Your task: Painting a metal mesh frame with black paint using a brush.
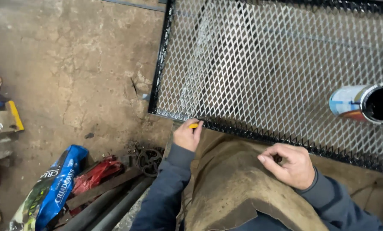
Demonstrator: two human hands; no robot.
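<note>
- L hand (187,136) pinches yellow marker (193,125) at mesh (268,64) near edge, by corner.
- R hand (290,164) curled on same edge, rightward; grip contents unclear.

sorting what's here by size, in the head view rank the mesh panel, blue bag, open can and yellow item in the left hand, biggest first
1. mesh panel
2. blue bag
3. open can, though cut off by the frame edge
4. yellow item, mostly hidden in the left hand
</note>
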